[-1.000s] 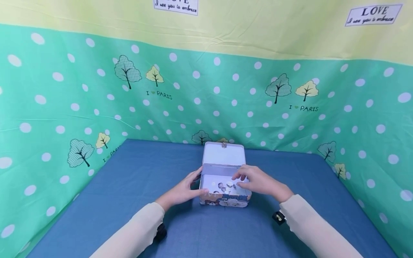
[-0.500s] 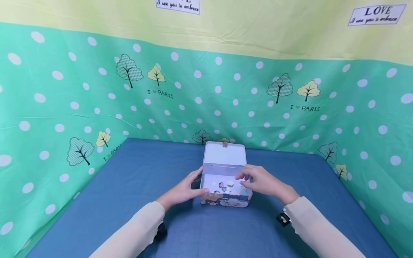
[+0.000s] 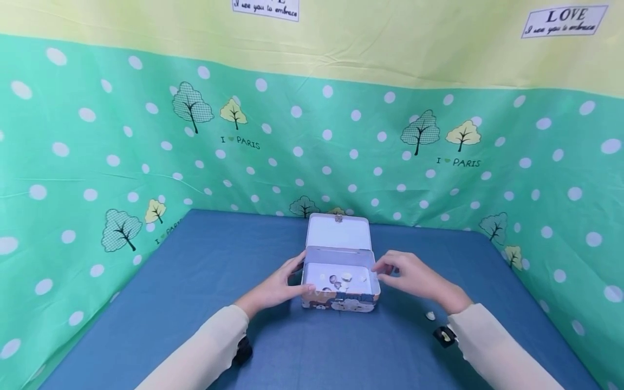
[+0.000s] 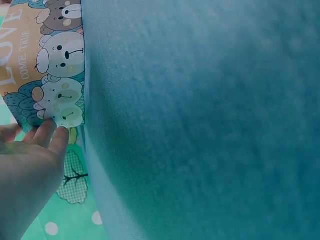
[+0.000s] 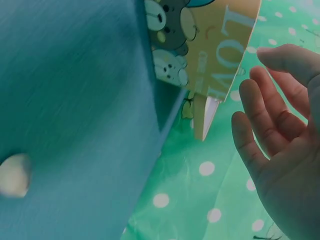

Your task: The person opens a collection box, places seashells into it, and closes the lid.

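A printed tin box (image 3: 341,303) with cartoon bears stands on the blue cloth, its white lid (image 3: 338,233) raised at the back. Several small shell-like pieces lie inside, among them a pale shell (image 3: 346,277) and a darker purplish one (image 3: 333,279). My left hand (image 3: 273,287) holds the box by its left side, thumb over the front rim and fingers along the side wall, seen touching it in the left wrist view. Just off the right rim hovers my right hand (image 3: 409,275), fingers loosely bent, with nothing seen between them in the right wrist view.
A small pale shell (image 3: 430,316), also a blurred whitish lump (image 5: 15,175) in the right wrist view, lies on the cloth under my right forearm. Behind the blue-covered table (image 3: 234,238) hangs a green dotted curtain (image 3: 273,130).
My right hand has moved right, from over the box to beside its right rim. A small pale piece inside and the shell on the cloth are now uncovered. The left hand stays put.
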`<state>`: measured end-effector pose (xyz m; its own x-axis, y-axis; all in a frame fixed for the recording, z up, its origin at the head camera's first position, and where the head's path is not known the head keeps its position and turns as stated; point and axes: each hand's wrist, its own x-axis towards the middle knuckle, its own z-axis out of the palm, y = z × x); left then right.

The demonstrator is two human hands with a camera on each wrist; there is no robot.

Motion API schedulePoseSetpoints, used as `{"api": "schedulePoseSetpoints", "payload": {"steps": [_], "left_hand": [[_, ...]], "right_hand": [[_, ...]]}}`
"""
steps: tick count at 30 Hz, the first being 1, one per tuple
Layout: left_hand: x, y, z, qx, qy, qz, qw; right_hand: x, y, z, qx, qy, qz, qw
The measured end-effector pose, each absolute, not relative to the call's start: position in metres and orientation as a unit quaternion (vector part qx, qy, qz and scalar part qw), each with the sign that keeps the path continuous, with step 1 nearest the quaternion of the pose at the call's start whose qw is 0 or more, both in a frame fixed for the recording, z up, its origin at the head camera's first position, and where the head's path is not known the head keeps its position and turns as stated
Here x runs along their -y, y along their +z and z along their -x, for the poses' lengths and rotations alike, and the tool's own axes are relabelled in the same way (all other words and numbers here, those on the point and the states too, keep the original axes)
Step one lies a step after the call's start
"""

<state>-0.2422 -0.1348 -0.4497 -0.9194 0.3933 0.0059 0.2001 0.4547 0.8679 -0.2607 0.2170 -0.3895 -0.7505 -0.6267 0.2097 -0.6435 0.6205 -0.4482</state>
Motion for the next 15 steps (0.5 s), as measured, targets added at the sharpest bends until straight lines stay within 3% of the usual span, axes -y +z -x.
{"api": "schedulePoseSetpoints", "payload": {"steps": [15], "left_hand": [[0.135, -0.448, 0.242, -0.844, 0.496, -0.178, 0.101]], "right_hand": [[-0.264, -0.399, 0.248, 0.904, 0.267, -0.331, -0.045]]}}
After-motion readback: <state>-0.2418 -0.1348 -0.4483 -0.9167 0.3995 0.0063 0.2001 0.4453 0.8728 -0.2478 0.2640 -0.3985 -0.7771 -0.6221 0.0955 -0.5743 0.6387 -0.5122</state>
